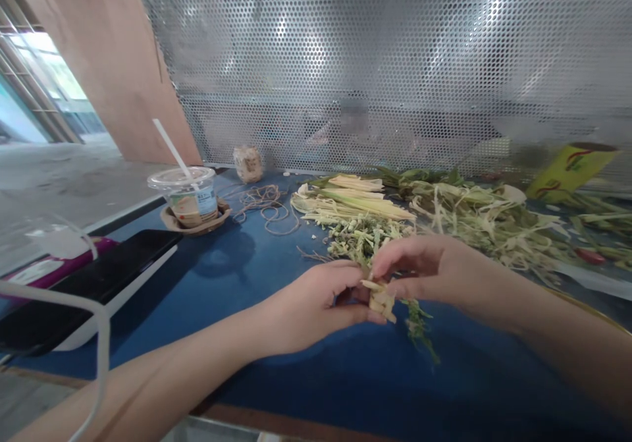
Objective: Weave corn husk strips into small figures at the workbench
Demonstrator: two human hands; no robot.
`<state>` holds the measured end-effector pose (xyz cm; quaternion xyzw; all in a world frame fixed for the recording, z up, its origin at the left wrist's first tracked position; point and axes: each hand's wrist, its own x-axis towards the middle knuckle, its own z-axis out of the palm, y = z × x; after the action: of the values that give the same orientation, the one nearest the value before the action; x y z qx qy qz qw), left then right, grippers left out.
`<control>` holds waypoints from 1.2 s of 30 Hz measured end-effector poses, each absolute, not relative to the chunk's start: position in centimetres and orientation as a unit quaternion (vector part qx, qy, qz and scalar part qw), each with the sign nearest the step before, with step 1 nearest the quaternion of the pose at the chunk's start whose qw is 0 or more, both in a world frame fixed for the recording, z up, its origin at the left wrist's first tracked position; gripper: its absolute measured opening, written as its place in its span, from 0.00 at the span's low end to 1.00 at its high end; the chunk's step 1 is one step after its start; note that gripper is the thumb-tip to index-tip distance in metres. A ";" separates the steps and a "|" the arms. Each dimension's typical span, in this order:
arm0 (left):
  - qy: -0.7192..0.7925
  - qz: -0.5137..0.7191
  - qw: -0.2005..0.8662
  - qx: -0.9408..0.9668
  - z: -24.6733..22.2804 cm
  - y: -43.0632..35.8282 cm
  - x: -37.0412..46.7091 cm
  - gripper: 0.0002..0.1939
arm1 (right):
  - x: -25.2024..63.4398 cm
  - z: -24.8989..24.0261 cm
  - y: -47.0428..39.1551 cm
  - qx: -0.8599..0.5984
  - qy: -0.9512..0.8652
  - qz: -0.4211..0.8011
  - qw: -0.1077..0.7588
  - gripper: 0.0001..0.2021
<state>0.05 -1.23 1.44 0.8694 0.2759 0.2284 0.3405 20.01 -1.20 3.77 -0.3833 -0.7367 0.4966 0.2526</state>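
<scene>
Between my two hands, above the front half of the blue tabletop, is a small pale yellow bundle of folded husk-like strips [382, 302]. My left hand [328, 303] pinches it from the left with thumb and fingers. From the right, my right hand [419, 267] has its thumb and fingertips closed on its upper part. A feathery green sprig [419, 330] hangs below my right hand; where its upper end goes is hidden. Just behind my hands lies a heap of small green flowering sprigs [365, 234], with flat pale yellow husk leaves [345, 198] beyond it.
Loose shredded husks [494, 218] spread at the right, near a tilted yellow tube [570, 172]. On the left are a lidded cup with a straw [190, 198], tangled twine [266, 205], a black phone-like slab [99, 284] and a white cable [103, 343]. A perforated metal screen [370, 66] stands behind.
</scene>
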 end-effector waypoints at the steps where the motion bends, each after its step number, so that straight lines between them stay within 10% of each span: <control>1: 0.274 0.226 0.329 0.875 1.5 -1.2 0.0 0.07 | 20.0 3.8 -1.3 -0.384 -0.733 0.501 0.254 0.08; 7: 0.239 0.213 0.282 0.904 2.0 -1.3 0.1 0.08 | 20.0 3.2 -1.4 -0.389 -0.664 0.598 0.225 0.24; 27: 0.358 0.383 0.526 0.669 0.8 -1.8 1.4 0.17 | 18.3 2.6 -1.8 -0.465 -0.667 0.420 0.403 0.14; 36: 0.371 0.404 0.541 0.638 1.5 -1.7 0.9 0.18 | 18.2 2.3 -1.7 -0.442 -0.710 0.449 0.314 0.22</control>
<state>0.90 -1.68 1.47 0.6381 0.3706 0.4040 0.5406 18.23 -1.72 2.35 -0.4423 -0.7102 0.4489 0.3138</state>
